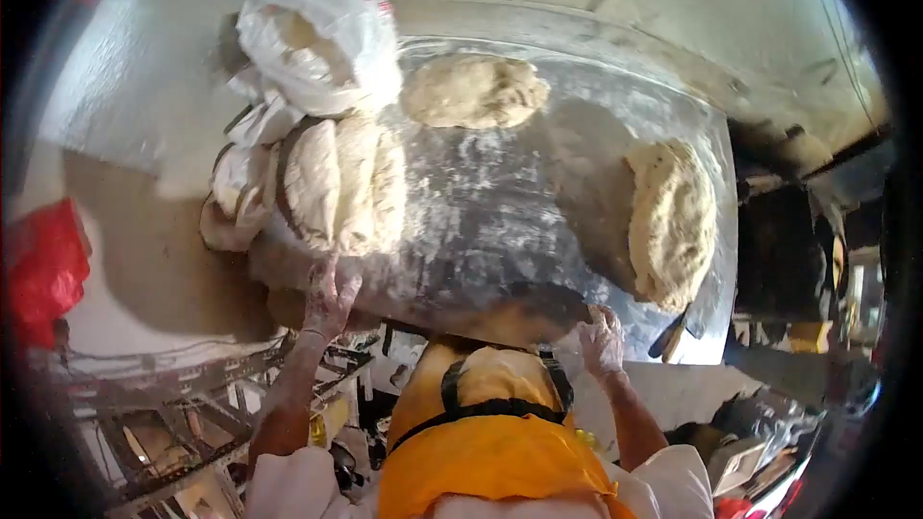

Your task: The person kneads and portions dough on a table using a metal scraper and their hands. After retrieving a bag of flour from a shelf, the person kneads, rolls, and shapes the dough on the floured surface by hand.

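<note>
My left hand [332, 303], dusted with flour, is at the near left of the metal work table [471, 221]. Its fingers are stretched out toward the lower edge of a folded pale mass [346, 183]; whether that is dough or floured cloth, I cannot tell. At the table's front edge rests my right hand [601, 341], also floury, fingers apart and nothing visible in it. One lump of dough [476, 91] lies at the back of the table. Another large lump of dough [673, 223] sits on the right side, beyond my right hand.
A white plastic bag [322, 48] stands at the back left, with crumpled cloth [240, 183] below it. Near the front right corner lies a dark-handled tool [668, 338]. A red bag [46, 274] hangs at far left. Below it is a metal rack [173, 423].
</note>
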`<state>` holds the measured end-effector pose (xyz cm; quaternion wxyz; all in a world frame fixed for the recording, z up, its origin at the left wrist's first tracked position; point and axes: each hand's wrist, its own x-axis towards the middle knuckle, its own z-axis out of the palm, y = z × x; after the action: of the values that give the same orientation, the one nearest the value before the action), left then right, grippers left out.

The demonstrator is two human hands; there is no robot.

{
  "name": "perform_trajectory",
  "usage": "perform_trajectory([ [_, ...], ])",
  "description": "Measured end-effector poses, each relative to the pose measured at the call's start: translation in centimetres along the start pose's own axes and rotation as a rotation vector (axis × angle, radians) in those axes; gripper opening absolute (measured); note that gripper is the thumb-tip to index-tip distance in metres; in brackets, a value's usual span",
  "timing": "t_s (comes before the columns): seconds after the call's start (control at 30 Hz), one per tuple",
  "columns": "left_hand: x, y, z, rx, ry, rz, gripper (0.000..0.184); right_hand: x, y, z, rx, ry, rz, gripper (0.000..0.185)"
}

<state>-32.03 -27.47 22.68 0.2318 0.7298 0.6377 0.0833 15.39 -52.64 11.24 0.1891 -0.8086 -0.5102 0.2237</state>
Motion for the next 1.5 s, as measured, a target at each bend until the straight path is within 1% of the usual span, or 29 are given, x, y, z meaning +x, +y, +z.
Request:
perform_trajectory([
  [0.03, -0.4, -4.6, 2.2, -0.090, 0.121, -0.037, 0.067, 1.2, -1.0, 0.0, 0.037, -0.056, -0.023, 0.047],
  [0.1, -2.2, -9.3, 2.6, -0.237, 0.238, -0.175, 0.065, 2.8, -3.4, 0.5, 0.067, -0.118, -0.050, 0.048],
  [0.2, -7.5, -14.9, 3.9, -0.426, 0.329, -0.391, 0.063, 4.7, -4.7, 0.9, -0.056, -0.152, -0.108, 0.050],
  [0.3, -14.4, -19.7, 7.7, -0.616, 0.365, -0.613, 0.061, 5.4, -6.8, 0.3, -0.045, -0.189, -0.137, 0.049],
  [0.43, -24.4, -22.7, 14.9, -0.909, 0.422, -0.861, 0.057, 5.6, -3.7, 2.5, -0.178, -0.204, -0.263, 0.056],
  [0.5, -29.4, -22.8, 18.6, -1.070, 0.476, -0.929, 0.056, 5.3, -3.7, 2.4, -0.207, -0.175, -0.470, 0.054],
  [0.53, -31.8, -22.8, 20.7, -1.162, 0.512, -0.947, 0.055, 5.3, -5.0, 1.9, -0.249, -0.263, -0.367, 0.054],
  [0.6, -36.8, -22.9, 24.9, -1.400, 0.633, -0.932, 0.053, 5.6, -1.5, 4.4, -0.120, -0.178, -0.595, 0.053],
  [0.67, -41.7, -23.9, 30.3, -1.745, 0.793, -0.865, 0.052, 4.8, -2.7, 5.2, 0.444, -0.393, -0.371, 0.052],
  [0.7, -42.7, -19.9, 27.5, -1.632, 0.751, -0.515, 0.049, 5.4, -2.3, 4.6, 0.096, -0.339, -0.522, 0.051],
  [0.73, -43.4, -15.2, 23.9, -1.536, 0.732, -0.163, 0.047, 5.7, -2.2, 4.4, -0.071, -0.303, -0.617, 0.050],
  [0.77, -43.2, -13.7, 20.8, -1.503, 0.750, -0.135, 0.047, 6.0, -2.1, 4.4, -0.234, -0.253, -0.711, 0.050],
  [0.8, -43.4, -12.7, 18.4, -1.469, 0.769, -0.108, 0.047, 5.9, -3.0, 5.2, -0.208, -0.261, -0.680, 0.050],
  [0.83, -43.7, -10.2, 15.0, -1.093, 0.710, -0.322, 0.048, 6.1, -3.3, 5.7, -0.181, -0.268, -0.643, 0.050],
  [0.87, -44.2, -8.9, 13.0, -0.902, 0.692, -0.426, 0.048, 6.9, -2.7, 6.5, -0.039, -0.304, -0.776, 0.052],
  [0.9, -44.7, -7.7, 11.0, -0.713, 0.661, -0.529, 0.049, 6.9, -3.7, 7.0, -0.032, -0.306, -0.807, 0.052],
  [0.93, -45.3, -7.3, 9.7, -0.632, 0.681, -0.500, 0.051, 6.5, -4.9, 7.1, -0.099, -0.261, -0.789, 0.053],
  [0.97, -45.4, -6.7, 8.0, -0.768, 0.726, -0.509, 0.050, 6.0, -6.1, 7.1, -0.165, -0.213, -0.766, 0.054],
  [1.0, -45.5, -6.1, 6.3, -0.904, 0.777, -0.517, 0.050, 5.6, -7.0, 7.2, -0.137, -0.262, -0.816, 0.054],
  [1.03, -45.8, -6.3, 5.1, -0.898, 0.794, -0.515, 0.050, 4.9, -7.4, 7.8, -0.129, -0.260, -0.831, 0.054],
  [1.1, -47.1, -7.8, 3.4, -0.876, 0.771, -0.522, 0.052, 3.1, -7.5, 9.3, 0.235, -0.289, -0.853, 0.053],
  [1.13, -48.1, -8.9, 3.1, -0.895, 0.798, -0.436, 0.055, 2.1, -7.6, 10.1, 0.357, -0.300, -0.863, 0.053],
  [1.17, -49.1, -10.6, 3.3, -0.888, 0.809, -0.432, 0.055, 1.0, -7.8, 10.5, 0.240, -0.287, -0.814, 0.053],
  [1.27, -52.4, -14.8, 1.6, -1.062, 0.999, 0.138, 0.052, -3.8, -10.5, 10.6, -0.125, -0.274, -0.643, 0.054],
  [1.3, -53.9, -15.2, -0.1, -1.101, 1.036, 0.308, 0.048, -5.5, -10.9, 11.8, -0.123, -0.275, -0.654, 0.054],
  [1.37, -58.3, -15.2, -3.2, -0.811, 1.073, -0.190, 0.041, -8.3, -10.9, 13.3, -0.181, -0.278, -0.480, 0.056],
  [1.4, -59.3, -15.9, -4.1, -0.872, 1.221, -0.212, 0.037, -9.8, -11.3, 13.8, -0.148, -0.323, -0.490, 0.057],
  [1.47, -64.2, -17.7, -6.7, -0.935, 1.314, -0.283, 0.050, -12.7, -12.2, 14.8, -0.108, -0.360, -0.495, 0.056],
  [1.5, -66.6, -18.5, -8.2, -0.976, 1.331, -0.427, 0.062, -14.1, -12.3, 15.2, -0.079, -0.397, -0.482, 0.056],
])
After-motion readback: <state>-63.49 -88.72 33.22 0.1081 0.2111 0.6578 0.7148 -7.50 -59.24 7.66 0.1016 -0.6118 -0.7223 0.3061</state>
